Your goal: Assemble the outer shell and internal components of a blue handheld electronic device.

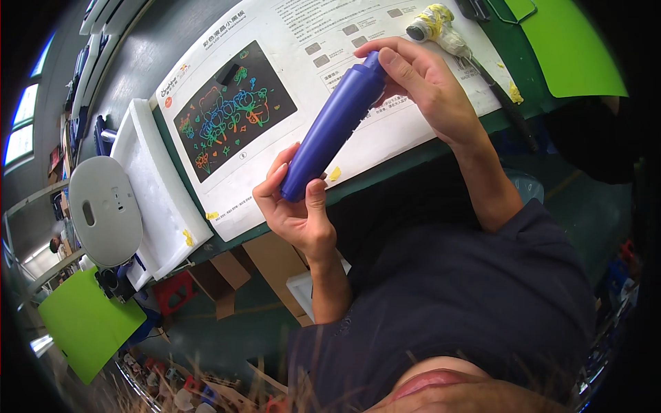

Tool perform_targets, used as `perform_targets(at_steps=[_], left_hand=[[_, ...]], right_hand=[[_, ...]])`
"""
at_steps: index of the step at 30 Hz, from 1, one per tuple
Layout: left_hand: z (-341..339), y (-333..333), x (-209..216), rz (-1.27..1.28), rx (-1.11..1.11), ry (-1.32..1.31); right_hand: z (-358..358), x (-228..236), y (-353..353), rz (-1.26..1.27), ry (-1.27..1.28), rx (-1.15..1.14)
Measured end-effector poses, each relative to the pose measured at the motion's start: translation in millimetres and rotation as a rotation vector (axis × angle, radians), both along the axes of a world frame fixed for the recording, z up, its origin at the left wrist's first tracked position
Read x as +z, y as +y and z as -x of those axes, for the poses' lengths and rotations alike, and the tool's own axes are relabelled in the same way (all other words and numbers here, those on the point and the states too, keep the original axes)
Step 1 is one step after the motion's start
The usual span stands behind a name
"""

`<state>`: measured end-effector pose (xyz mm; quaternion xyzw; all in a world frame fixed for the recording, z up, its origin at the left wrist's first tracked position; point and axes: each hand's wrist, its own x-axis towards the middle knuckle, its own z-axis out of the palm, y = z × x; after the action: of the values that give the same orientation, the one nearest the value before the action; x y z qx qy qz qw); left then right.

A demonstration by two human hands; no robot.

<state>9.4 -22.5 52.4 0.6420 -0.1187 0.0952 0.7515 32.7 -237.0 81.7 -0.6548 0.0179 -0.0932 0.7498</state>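
Note:
A dark blue plastic cylinder [332,127] with a stepped, narrower end slants above the table between my hands; its exact kind is unclear. My left hand [299,213] grips the wide lower end, thumb on one side and fingers on the other. At the narrow upper end, my right hand [423,86] closes with thumb and fingers around the tip. Beneath lies a large white printed sheet [275,162] with a black panel [237,110] of colourful line drawings. Beyond my right hand rests a mallet-like tool [451,41], its head wrapped in white and yellow, its handle dark.
To the left stand a white tray [155,199] and a grey oval board [107,212] with a slot. Bright green sheets [571,48] appear at the far right and lower left. Cardboard [275,265] and a red stool [173,292] sit below the table edge.

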Motion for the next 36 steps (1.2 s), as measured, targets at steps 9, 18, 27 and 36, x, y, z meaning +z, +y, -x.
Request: perform_targets(at_steps=[9,18,27,36], left_hand=[[3,5,14,-0.102,-0.107,0.303],[9,-9,17,-0.141,-0.130,0.393],[-2,-3,17,-0.387,-0.230,0.161],[-9,11,153,-0.412,-0.103,-1.065]], right_hand=[[3,1,0,-0.073,0.055,0.071],[5,-5,19,-0.079,0.043,0.003],[-77,35,15,0.529,0.248,0.238],[-419,-15,-85,1.352,0.244,-0.248]])
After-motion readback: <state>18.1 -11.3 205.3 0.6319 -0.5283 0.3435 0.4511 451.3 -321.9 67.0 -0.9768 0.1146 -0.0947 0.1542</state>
